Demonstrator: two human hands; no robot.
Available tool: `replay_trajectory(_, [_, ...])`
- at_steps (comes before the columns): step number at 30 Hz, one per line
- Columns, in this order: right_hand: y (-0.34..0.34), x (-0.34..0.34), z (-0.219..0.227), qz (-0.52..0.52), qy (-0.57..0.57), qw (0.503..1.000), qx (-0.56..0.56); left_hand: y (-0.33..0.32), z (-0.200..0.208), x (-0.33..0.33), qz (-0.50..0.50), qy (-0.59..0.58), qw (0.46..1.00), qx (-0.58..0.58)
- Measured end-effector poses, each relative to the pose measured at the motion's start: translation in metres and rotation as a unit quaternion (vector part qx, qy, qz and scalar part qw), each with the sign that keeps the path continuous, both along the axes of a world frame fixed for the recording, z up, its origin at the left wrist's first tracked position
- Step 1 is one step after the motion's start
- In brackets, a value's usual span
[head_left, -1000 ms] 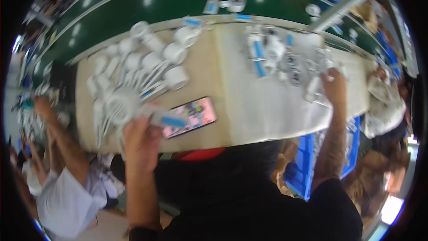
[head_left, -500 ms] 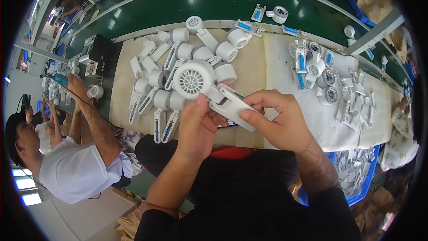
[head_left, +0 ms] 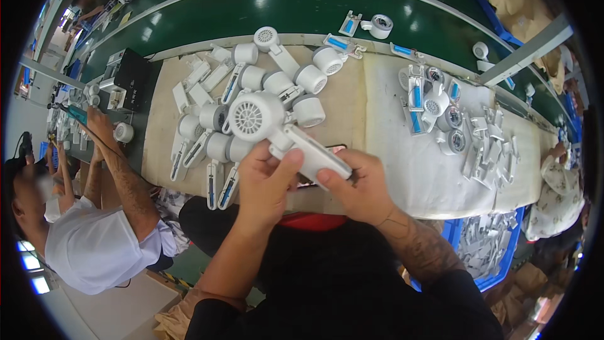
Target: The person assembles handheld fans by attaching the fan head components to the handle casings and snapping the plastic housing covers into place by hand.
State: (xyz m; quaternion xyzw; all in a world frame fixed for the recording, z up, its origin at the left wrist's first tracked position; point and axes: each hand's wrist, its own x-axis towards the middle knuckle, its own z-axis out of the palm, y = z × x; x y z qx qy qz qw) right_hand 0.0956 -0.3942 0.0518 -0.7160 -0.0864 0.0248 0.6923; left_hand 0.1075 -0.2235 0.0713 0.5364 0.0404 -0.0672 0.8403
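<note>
Between my two hands is a white handheld fan (head_left: pixel 257 117), its round grille facing up and its handle slanting down to the right. My left hand (head_left: pixel 267 182) is closed round the handle near the fan head, thumb on top. At the far end, my right hand (head_left: pixel 360 187) pinches the white handle cover (head_left: pixel 313 161) between thumb and fingers. The cover lies along the handle; its underside is hidden. Left of and beyond my hands lie several white fans (head_left: pixel 310 79), some with handles showing blue cells inside (head_left: pixel 228 187). A dark flat thing (head_left: pixel 340 149) peeks out behind my right hand.
To the right lie opened fan parts with blue cells (head_left: pixel 416 96) and a pile of white handle shells (head_left: pixel 492 145). A blue crate (head_left: pixel 513 239) of white pieces stands below the table edge. A black box (head_left: pixel 129 79) and a co-worker (head_left: pixel 104 242) are at left. A green conveyor (head_left: pixel 296 3) runs behind.
The handle cover, tilted with a gap before, now lies down against the handle. My left thumb has moved onto it. Both hands and the fan sit slightly lower and further left.
</note>
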Motion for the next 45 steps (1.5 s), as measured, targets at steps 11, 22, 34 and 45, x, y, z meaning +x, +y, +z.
replay_trajectory(11, [0.045,0.078,0.007,0.28,0.158,0.944,-0.079,0.079,-0.01,0.031,0.145,-0.07,0.972,0.171])
replay_trajectory(22, [-0.172,0.356,-0.05,-0.017,-0.127,0.858,-0.497,0.3,0.003,0.128,0.043,-0.022,0.607,0.793])
replay_trajectory(34, [-0.12,0.254,0.034,-0.017,-0.157,0.956,-0.246,0.291,-0.043,0.113,0.17,0.021,0.574,0.801])
replay_trajectory(45, [-0.053,0.097,0.09,0.239,0.046,0.97,0.024,0.047,0.0,0.048,-0.25,0.157,0.927,-0.23])
